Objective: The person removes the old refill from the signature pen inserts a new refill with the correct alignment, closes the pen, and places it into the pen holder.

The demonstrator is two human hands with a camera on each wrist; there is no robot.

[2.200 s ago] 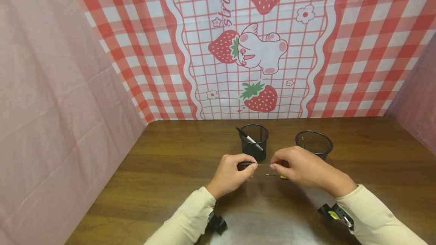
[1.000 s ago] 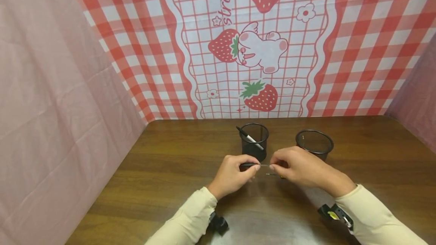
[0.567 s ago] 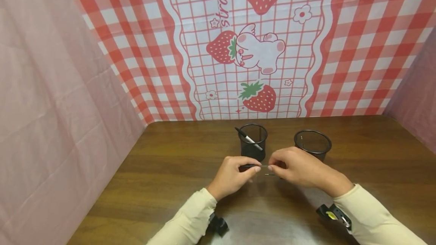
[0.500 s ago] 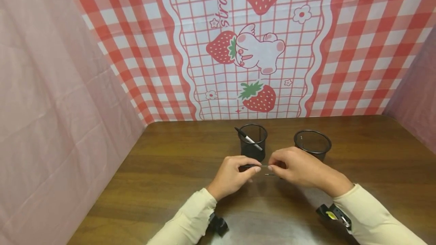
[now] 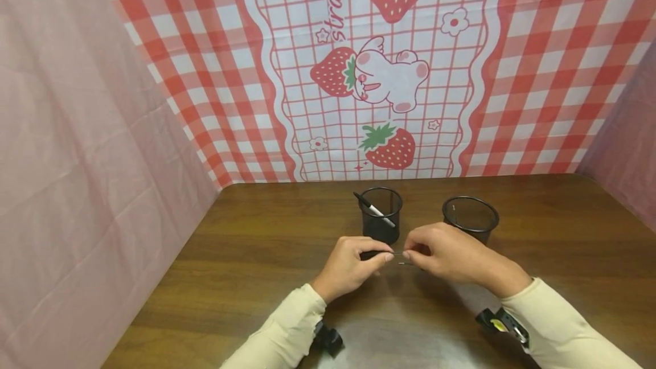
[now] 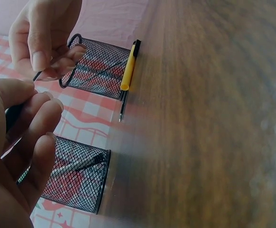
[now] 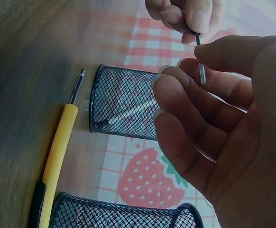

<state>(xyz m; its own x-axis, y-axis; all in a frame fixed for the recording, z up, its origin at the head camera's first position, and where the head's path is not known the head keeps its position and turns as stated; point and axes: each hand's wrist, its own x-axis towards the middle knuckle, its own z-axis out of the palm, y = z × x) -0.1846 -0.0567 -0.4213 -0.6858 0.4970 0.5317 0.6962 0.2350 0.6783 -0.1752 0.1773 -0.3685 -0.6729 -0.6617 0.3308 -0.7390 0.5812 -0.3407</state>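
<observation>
My left hand [image 5: 348, 266] grips a black pen barrel [image 6: 13, 116], mostly hidden in the fingers. From that barrel a thin pen refill [image 7: 202, 71] runs across to my right hand [image 5: 451, 255], where thumb and index finger pinch it. Its clear tube end sticks out past the right thumb in the right wrist view. Only a short stretch of refill shows between the two hands. Below the right hand, a yellow pen barrel [image 7: 59, 145] with a black clip lies on the table, a refill with a metal tip protruding from it.
Behind the left hand stands a black mesh pen cup [image 5: 380, 233] holding a black-capped white marker [image 5: 377, 212]. A second mesh cup [image 5: 474, 230], with a thin stick inside, stands behind the right hand. Patterned cloth [image 5: 394, 73] hangs at the table's [image 5: 256, 232] far edge.
My left hand has shifted slightly right, and the length of refill showing between the hands has shortened. The right hand has barely moved; the yellow barrel is now hidden behind it in the head view.
</observation>
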